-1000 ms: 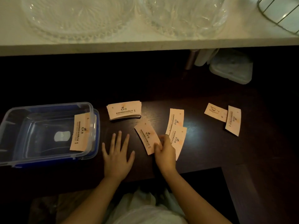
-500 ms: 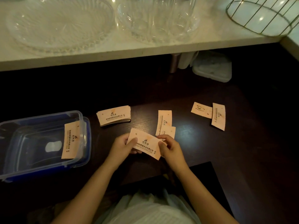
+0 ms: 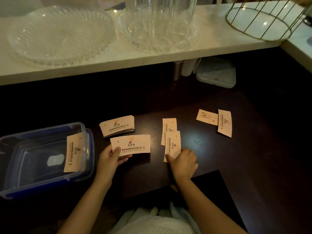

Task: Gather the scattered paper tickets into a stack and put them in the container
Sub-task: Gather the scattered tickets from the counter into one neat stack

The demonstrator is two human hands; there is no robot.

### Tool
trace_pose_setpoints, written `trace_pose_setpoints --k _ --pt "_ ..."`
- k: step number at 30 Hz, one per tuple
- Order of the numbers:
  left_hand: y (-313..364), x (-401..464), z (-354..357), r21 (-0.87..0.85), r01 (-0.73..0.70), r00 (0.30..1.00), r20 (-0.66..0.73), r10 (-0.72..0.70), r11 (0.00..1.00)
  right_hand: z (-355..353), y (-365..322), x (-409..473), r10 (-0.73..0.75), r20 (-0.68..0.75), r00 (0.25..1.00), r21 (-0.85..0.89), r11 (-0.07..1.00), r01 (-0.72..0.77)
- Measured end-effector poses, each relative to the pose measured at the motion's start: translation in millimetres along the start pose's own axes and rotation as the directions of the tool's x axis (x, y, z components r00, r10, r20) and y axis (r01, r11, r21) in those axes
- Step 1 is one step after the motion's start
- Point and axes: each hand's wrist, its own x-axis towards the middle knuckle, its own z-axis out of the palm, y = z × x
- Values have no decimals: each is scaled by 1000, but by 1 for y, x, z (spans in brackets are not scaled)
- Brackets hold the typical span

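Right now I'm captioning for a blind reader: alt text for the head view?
Left hand holds one ticket above a dark table; right hand presses another. A stack lies beside a clear container.

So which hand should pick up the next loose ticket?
Right. The right hand already rests on the near ticket of the overlapping pair, while the left hand is busy holding a ticket.
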Motion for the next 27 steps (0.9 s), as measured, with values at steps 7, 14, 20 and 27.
trace_pose_setpoints --k 7,14,20,27 --pt "4 -1 2 -35 51 999 22 -50 998 -41 1 9 -59 90 994 683 730 -19" --pt "16 -3 18 -148 121 990 88 -109 981 -78 -15 23 -547 360 756 786 614 70" --pt "19 -9 33 -129 108 991 91 -97 986 -67 -33 35 -625 373 686 689 681 247" --pt "18 -9 47 -191 75 988 -120 -100 979 -48 -32 77 -239 248 939 494 865 90"
